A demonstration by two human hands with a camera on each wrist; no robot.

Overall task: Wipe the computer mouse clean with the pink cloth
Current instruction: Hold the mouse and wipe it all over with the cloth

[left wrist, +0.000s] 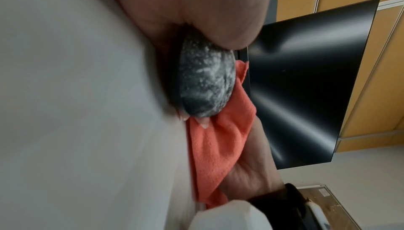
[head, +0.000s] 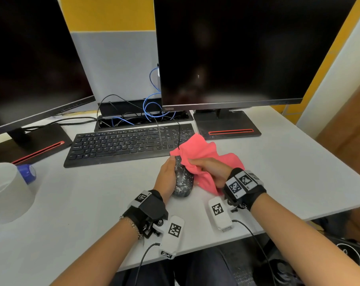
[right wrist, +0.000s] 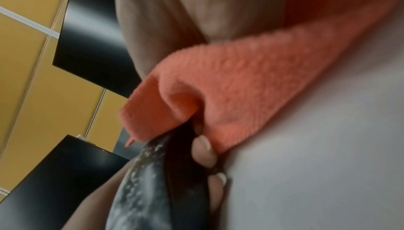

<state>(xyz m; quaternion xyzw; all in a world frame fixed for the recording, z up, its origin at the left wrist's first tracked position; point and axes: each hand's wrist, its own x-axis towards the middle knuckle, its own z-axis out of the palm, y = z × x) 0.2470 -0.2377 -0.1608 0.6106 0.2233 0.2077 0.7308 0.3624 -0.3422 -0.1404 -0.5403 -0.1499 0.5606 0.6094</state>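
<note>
Inspecting the near desk edge, I find my left hand (head: 168,178) grasping the rounded black plastic computer mouse (head: 182,178), its shell speckled with white powdery residue, tipped on its side on the matte white desk (head: 92,203). My right hand (head: 212,170) clenches the fuzzy pink terry cloth (head: 203,153) against it. The right-hand black monitor (head: 247,48) bezel reads "ThinkVision".

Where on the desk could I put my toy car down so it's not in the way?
Bare desk lies right of the pink cloth, in front of the right monitor stand. More lies between the keyboard and the near edge, right of the white tub. It's crowded around the mouse, both hands, and the cables.
</note>
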